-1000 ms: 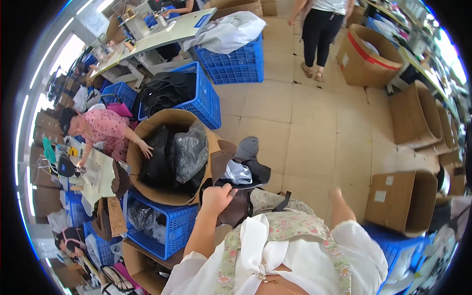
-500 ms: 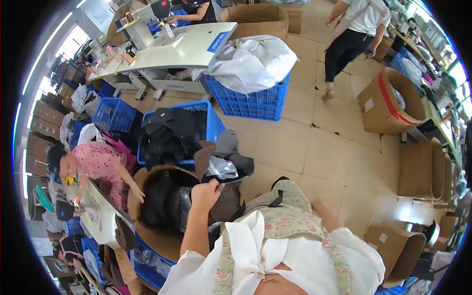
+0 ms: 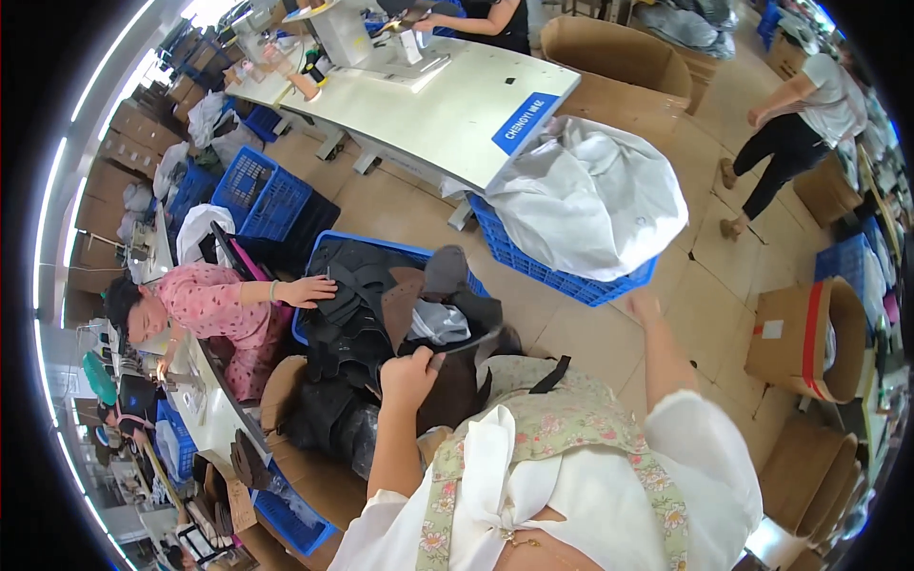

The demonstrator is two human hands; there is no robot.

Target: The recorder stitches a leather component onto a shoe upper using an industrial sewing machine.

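Note:
My left hand (image 3: 407,378) is closed on the thin dark rim of what looks like a tray, held before my waist. In it lie brown and grey-black cut pieces (image 3: 447,276) and a clear plastic bundle (image 3: 440,324). The tray's underside is hidden. My right hand (image 3: 645,305) reaches forward beside a blue crate (image 3: 571,271) topped by a white sack (image 3: 609,209); its fingers are too small and blurred to read. Left of the tray, a blue crate (image 3: 381,246) is heaped with black cut pieces (image 3: 347,285). A co-worker's hand (image 3: 307,290) rests on that heap.
A white sewing table (image 3: 409,109) stands ahead, with a person working behind it. Cardboard boxes (image 3: 609,86) line the far side and the right (image 3: 785,338). An open carton (image 3: 314,466) of black pieces sits at my left. Someone walks on the tiled floor (image 3: 685,324) at far right.
My view has turned left and moved toward the sewing table. My left hand keeps its hold on the tray. My right arm has stretched forward. The co-worker's hand has moved onto the black pieces.

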